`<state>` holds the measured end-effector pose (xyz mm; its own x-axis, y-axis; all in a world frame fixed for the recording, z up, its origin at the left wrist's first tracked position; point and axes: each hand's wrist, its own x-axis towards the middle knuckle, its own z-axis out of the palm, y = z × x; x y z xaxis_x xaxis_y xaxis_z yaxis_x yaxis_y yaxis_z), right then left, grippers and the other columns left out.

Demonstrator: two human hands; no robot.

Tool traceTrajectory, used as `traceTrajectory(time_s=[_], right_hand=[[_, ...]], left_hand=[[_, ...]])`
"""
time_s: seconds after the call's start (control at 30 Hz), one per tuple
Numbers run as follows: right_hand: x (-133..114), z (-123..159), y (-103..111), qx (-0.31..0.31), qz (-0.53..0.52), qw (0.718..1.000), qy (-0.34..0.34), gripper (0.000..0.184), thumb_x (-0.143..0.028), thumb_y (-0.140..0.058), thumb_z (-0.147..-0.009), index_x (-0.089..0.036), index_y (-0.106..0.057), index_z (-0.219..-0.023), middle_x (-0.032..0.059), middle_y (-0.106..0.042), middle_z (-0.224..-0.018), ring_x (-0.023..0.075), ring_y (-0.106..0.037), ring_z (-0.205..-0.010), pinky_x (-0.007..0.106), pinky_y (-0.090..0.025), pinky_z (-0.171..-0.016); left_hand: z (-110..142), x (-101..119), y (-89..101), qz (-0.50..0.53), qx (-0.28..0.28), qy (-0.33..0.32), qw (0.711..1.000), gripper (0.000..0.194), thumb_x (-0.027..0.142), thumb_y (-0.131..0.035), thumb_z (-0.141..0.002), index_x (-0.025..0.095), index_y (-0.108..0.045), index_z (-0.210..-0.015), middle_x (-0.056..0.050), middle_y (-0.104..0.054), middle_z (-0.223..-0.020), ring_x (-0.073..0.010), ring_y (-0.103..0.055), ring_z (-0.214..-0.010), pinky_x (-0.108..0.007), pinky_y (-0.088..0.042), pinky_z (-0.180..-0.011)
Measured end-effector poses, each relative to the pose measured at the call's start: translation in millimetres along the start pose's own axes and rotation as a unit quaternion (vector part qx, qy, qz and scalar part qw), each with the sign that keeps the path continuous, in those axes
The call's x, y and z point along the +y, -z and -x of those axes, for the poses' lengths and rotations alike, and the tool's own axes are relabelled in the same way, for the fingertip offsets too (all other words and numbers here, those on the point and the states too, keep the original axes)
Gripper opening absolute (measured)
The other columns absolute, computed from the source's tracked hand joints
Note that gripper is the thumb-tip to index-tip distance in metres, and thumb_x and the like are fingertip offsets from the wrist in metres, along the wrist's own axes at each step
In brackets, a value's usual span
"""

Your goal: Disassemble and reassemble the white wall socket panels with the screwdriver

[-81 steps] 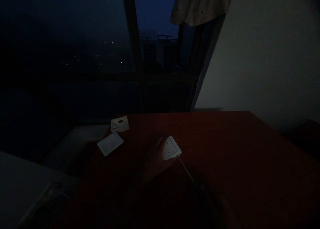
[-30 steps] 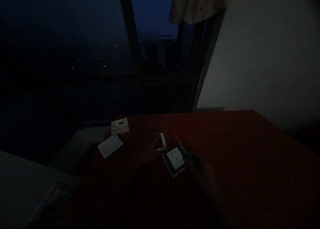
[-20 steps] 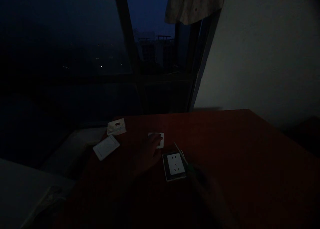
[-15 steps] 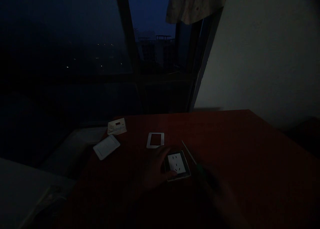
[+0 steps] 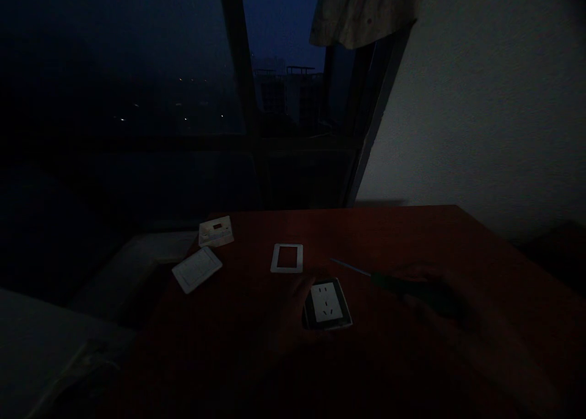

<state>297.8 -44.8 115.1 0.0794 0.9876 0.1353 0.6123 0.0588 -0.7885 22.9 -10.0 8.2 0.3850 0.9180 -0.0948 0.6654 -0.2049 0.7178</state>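
The room is very dark. A white wall socket [image 5: 326, 303] with a dark border lies flat on the red table [image 5: 412, 236]. My left hand [image 5: 286, 318] rests at its left edge, fingers touching it; whether they grip it is lost in the gloom. My right hand [image 5: 439, 297] is closed round the dark handle of a screwdriver [image 5: 366, 273], off to the right, with the thin shaft pointing left above the socket. A white cover frame [image 5: 287, 258] lies just beyond the socket.
A white switch plate [image 5: 196, 269] and another white switch part [image 5: 215, 231] lie near the table's far left corner. A pale cushion or sill [image 5: 137, 254] sits left of the table. Behind are a dark window [image 5: 183, 101], hanging cloth [image 5: 361, 10] and a wall [image 5: 480, 101].
The white frame came off the socket and my left hand laid it on the table, then went back to the socket. My right hand swung the screwdriver out to the right.
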Motion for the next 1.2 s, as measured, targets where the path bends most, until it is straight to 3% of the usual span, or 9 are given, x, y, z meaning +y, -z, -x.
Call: traceTrajectory(time_s=[0.17, 0.27, 0.5, 0.9, 1.2], right_hand=[[-14.0, -19.8, 5.3, 0.098, 0.007, 0.993, 0.071, 0.036, -0.051, -0.066, -0.074, -0.024, -0.06, -0.097, 0.0061, -0.069, -0.096, 0.0223, -0.067, -0.077, 0.029, -0.055, -0.054], [-18.6, -28.7, 0.8, 0.124, 0.029, 0.987, 0.098, 0.032, -0.052, -0.063, -0.078, -0.024, -0.06, -0.095, 0.0052, -0.068, -0.092, 0.0209, -0.066, -0.076, 0.027, -0.052, -0.053], [-24.8, -37.8, -12.6, 0.102, 0.064, 0.984, 0.135, 0.028, -0.049, -0.058, -0.084, -0.023, -0.058, -0.093, 0.0024, -0.066, -0.08, 0.0177, -0.063, -0.066, 0.027, -0.047, -0.055], [-25.3, -38.8, -27.7, 0.063, 0.06, 0.986, 0.14, 0.026, -0.048, -0.055, -0.086, -0.022, -0.057, -0.092, 0.0033, -0.067, -0.082, 0.0181, -0.065, -0.071, 0.028, -0.048, -0.061], [-27.7, -37.6, -35.8, 0.051, 0.082, 0.983, 0.154, 0.026, -0.048, -0.054, -0.087, -0.022, -0.054, -0.092, 0.0017, -0.067, -0.078, 0.0156, -0.065, -0.064, 0.024, -0.047, -0.055]], left_hand=[[-0.2, 1.2, 4.2, -0.005, -0.017, 0.001, 1.0, 0.104, 0.048, -0.083, -0.058, 0.025, -0.03, -0.145, -0.011, -0.029, -0.152, -0.0337, -0.03, -0.137, -0.049, -0.028, -0.111], [-0.2, 1.6, 4.9, -0.009, -0.019, -0.001, 1.0, 0.103, 0.048, -0.083, -0.058, 0.024, -0.031, -0.145, -0.01, -0.029, -0.152, -0.0328, -0.03, -0.136, -0.047, -0.029, -0.111], [-0.7, -2.2, -0.5, -0.003, -0.015, 0.003, 1.0, 0.099, 0.047, -0.08, -0.062, 0.023, -0.032, -0.145, -0.01, -0.029, -0.152, -0.0319, -0.031, -0.136, -0.045, -0.031, -0.11], [-0.9, -5.6, -3.3, -0.01, -0.004, -0.028, 1.0, 0.096, 0.053, -0.077, -0.066, 0.026, -0.029, -0.145, -0.01, -0.031, -0.15, -0.0328, -0.034, -0.134, -0.046, -0.033, -0.108], [-0.3, -3.8, -3.7, -0.011, -0.001, -0.029, 1.0, 0.096, 0.049, -0.078, -0.066, 0.026, -0.029, -0.145, -0.009, -0.029, -0.151, -0.0321, -0.031, -0.136, -0.047, -0.031, -0.11]])
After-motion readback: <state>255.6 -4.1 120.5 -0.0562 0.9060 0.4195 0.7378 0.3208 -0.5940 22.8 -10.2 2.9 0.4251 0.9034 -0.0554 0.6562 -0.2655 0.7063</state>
